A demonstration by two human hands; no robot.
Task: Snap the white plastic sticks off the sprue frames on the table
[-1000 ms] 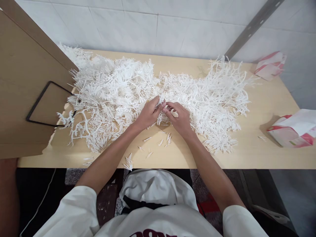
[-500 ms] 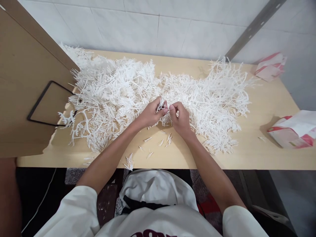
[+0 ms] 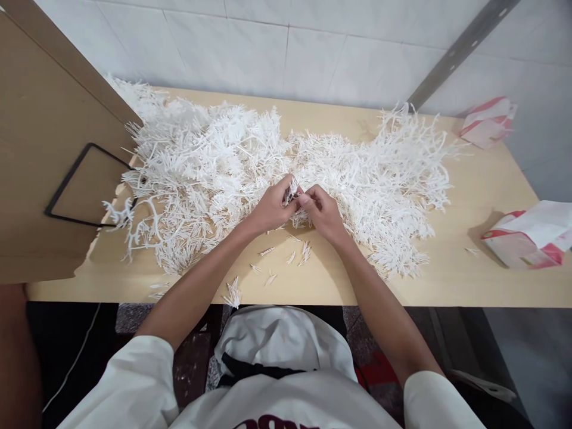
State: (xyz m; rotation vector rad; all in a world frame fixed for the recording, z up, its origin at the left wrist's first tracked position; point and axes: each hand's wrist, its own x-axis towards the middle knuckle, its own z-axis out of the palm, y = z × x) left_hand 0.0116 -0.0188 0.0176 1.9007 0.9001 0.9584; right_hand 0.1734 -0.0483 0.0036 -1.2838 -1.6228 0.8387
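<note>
My left hand point(image 3: 276, 205) is closed around a small white branched piece point(image 3: 292, 188), whose thin prongs stick up past the fingers. Right beside it, my right hand point(image 3: 322, 208) is closed too, its thumb and fingertips pinched against that piece at the left fingertips. Whatever lies inside the right pinch is too small and hidden to make out. Both hands hover at the front edge of a large heap of white twig-like pieces point(image 3: 214, 155), which spreads on to the right as a second heap point(image 3: 384, 173). Several loose bits point(image 3: 305, 253) lie on the table before my wrists.
A brown cardboard box point(image 3: 49, 137) with a black wire loop point(image 3: 67, 179) stands at the left. Two red-and-white paper packets, one near point(image 3: 527, 238) and one far point(image 3: 488, 124), sit on the right of the wooden table point(image 3: 447, 286). A tiled wall and a metal post point(image 3: 465, 50) rise behind.
My right hand has moved slightly left, so its fingertips now meet the left hand's fingers. The left hand keeps its hold on the white branched piece.
</note>
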